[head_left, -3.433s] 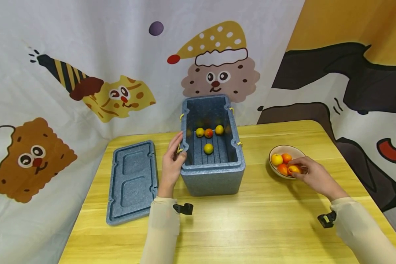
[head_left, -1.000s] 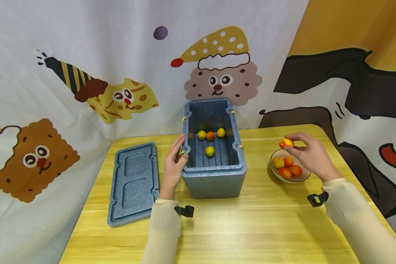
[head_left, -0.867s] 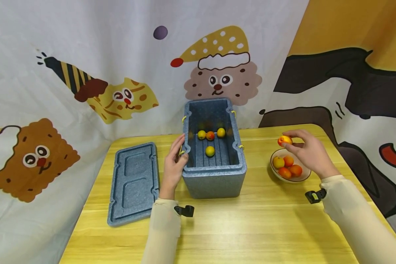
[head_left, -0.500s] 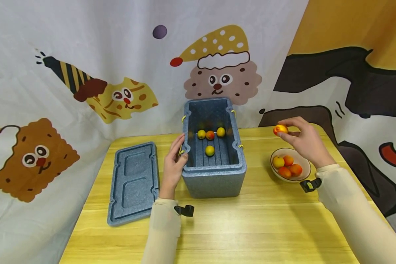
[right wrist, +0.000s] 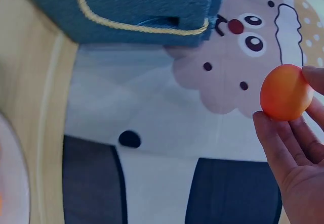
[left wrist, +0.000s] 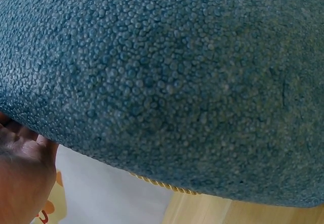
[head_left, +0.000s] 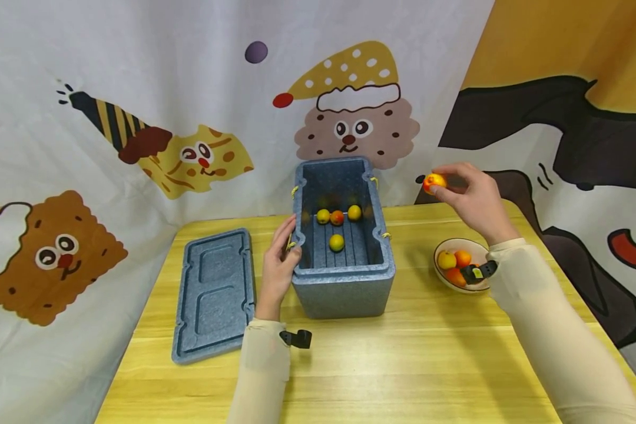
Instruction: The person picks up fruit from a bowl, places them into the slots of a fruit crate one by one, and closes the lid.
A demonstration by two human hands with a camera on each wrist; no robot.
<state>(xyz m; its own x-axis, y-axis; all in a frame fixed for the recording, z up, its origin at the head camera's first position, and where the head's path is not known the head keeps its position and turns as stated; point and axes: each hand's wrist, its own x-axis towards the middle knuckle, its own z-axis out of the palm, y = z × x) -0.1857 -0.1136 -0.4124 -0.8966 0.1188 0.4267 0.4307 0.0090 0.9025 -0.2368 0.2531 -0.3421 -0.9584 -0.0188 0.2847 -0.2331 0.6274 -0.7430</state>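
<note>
My right hand pinches a small round orange-yellow fruit between thumb and fingers, raised above the table's back edge, between the foam box and the bowl. In the right wrist view the fruit looks smooth and orange, held at the fingertips. My left hand rests against the left side of the grey-blue foam box, thumb at the rim, fingers stretched along the outside. Inside the box lie several small fruits, among them a yellow one and a red one.
A cream bowl with more orange and yellow fruits stands right of the box, partly behind my right wrist strap. The box's lid lies flat on the left of the wooden table. A printed curtain hangs behind.
My right hand has taken the fruit out of the bowl, raised it and carried it left towards the box. The left hand stays at the box's rim.
</note>
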